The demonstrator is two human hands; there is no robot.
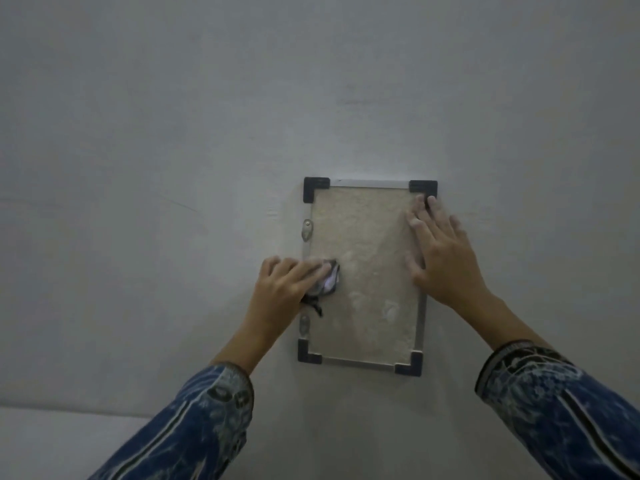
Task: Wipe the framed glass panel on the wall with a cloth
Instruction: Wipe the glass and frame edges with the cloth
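Observation:
A framed glass panel [363, 258] hangs on the pale wall, with a thin metal rim and black corner pieces. Its glass looks beige and smudged. My left hand [284, 289] presses a small dark cloth [327, 280] against the panel's left side, fingers laid over it; a dark thread hangs below the cloth. My right hand [441, 252] lies flat with spread fingers on the panel's right edge, fingertips near the top right corner.
Two small metal clips [307, 229] hold the panel's left edge to the wall [173, 168]. A lighter ledge or surface [52, 441] shows at the bottom left. Both forearms wear blue patterned sleeves.

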